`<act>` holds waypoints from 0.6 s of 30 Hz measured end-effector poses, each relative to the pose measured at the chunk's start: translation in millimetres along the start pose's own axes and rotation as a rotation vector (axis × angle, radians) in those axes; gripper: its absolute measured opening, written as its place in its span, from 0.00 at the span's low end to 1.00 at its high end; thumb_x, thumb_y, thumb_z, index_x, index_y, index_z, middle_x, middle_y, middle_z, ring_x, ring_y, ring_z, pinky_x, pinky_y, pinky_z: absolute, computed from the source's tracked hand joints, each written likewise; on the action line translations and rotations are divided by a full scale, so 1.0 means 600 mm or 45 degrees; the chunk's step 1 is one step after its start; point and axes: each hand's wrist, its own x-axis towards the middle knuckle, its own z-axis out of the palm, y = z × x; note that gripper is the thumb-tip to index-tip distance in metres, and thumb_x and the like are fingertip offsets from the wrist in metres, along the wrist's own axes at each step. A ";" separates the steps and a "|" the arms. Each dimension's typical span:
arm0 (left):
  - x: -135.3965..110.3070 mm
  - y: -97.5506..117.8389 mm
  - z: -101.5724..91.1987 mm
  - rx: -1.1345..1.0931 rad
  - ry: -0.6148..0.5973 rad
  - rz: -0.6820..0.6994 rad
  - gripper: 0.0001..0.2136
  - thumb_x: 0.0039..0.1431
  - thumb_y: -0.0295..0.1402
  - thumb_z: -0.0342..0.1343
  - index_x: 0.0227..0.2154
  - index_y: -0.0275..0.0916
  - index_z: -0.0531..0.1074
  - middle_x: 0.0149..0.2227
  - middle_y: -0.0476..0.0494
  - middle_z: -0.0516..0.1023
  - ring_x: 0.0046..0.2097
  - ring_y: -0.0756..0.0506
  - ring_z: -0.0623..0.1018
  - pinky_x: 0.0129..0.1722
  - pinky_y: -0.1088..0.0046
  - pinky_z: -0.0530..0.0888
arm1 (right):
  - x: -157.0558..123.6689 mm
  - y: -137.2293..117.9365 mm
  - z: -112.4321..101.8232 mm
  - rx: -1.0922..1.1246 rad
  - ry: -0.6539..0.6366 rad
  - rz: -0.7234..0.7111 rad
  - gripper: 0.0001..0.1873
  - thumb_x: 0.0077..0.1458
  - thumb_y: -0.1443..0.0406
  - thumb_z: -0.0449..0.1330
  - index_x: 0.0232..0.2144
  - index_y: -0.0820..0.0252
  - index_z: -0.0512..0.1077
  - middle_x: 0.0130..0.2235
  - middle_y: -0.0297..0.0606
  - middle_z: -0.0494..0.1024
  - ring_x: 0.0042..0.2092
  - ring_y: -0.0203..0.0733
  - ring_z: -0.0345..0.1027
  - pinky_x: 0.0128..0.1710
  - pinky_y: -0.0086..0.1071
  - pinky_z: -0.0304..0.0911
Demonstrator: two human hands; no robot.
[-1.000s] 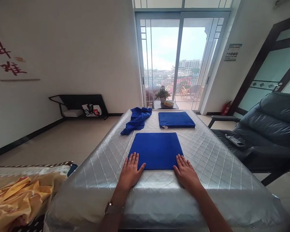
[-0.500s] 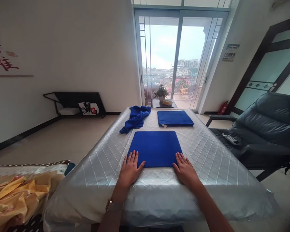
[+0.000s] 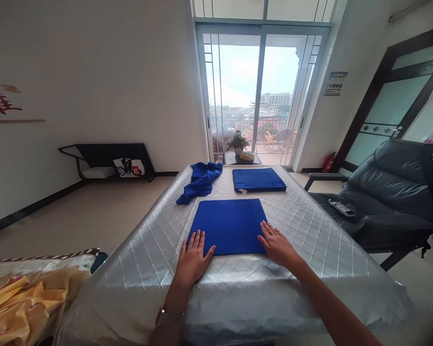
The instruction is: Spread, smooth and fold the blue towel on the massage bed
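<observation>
A flat, folded blue cloth lies squared up on the silver quilted table cover. My left hand rests on its near left corner, fingers stretched out and palm down. At the near right edge, my right hand lies with its fingers out, the fingertips on the cloth's border. Neither hand grips anything. Farther back on the right sits a stack of folded blue cloth with a small white tag at its front edge. A crumpled blue cloth lies at the far left.
Right of the table stands a dark padded armchair with a power strip on its seat. A potted plant stands on a small table beyond the far edge. Yellow fabric lies at lower left.
My right hand has shifted slightly up along the right edge of the folded cloth. My left hand stays at the near left corner. The view has tilted and turned a little.
</observation>
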 end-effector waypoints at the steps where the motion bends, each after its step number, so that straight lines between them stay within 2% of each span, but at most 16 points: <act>1: 0.000 0.000 0.001 -0.001 0.000 0.001 0.38 0.69 0.56 0.33 0.70 0.32 0.47 0.72 0.37 0.44 0.73 0.38 0.48 0.70 0.50 0.46 | 0.012 0.001 -0.008 -0.004 0.007 -0.001 0.36 0.70 0.52 0.35 0.72 0.65 0.44 0.73 0.41 0.42 0.73 0.42 0.33 0.70 0.42 0.36; 5: 0.000 -0.003 0.004 -0.007 0.031 0.009 0.38 0.69 0.56 0.33 0.70 0.32 0.48 0.72 0.35 0.46 0.72 0.38 0.49 0.70 0.50 0.48 | 0.062 -0.002 -0.017 -0.023 0.049 -0.005 0.35 0.70 0.54 0.36 0.71 0.67 0.46 0.73 0.42 0.44 0.73 0.42 0.34 0.70 0.40 0.35; 9: -0.001 -0.005 0.005 0.000 0.021 0.017 0.38 0.69 0.56 0.32 0.70 0.32 0.48 0.72 0.36 0.46 0.72 0.38 0.49 0.70 0.50 0.48 | 0.095 -0.003 0.010 -0.026 0.065 0.058 0.36 0.70 0.54 0.35 0.71 0.70 0.45 0.73 0.42 0.43 0.73 0.42 0.33 0.70 0.40 0.33; 13: -0.002 -0.003 0.001 -0.005 0.017 0.020 0.38 0.68 0.57 0.32 0.71 0.33 0.47 0.72 0.36 0.46 0.72 0.38 0.49 0.70 0.51 0.48 | 0.103 0.004 0.038 -0.020 0.071 0.096 0.36 0.70 0.53 0.35 0.71 0.71 0.44 0.73 0.42 0.42 0.73 0.43 0.32 0.70 0.41 0.32; 18: -0.001 -0.009 0.004 0.045 0.048 0.015 0.38 0.68 0.57 0.32 0.70 0.33 0.49 0.72 0.37 0.47 0.72 0.38 0.50 0.70 0.50 0.47 | 0.103 0.010 0.047 -0.036 0.072 0.083 0.36 0.70 0.54 0.36 0.71 0.71 0.45 0.73 0.43 0.43 0.73 0.44 0.33 0.70 0.42 0.32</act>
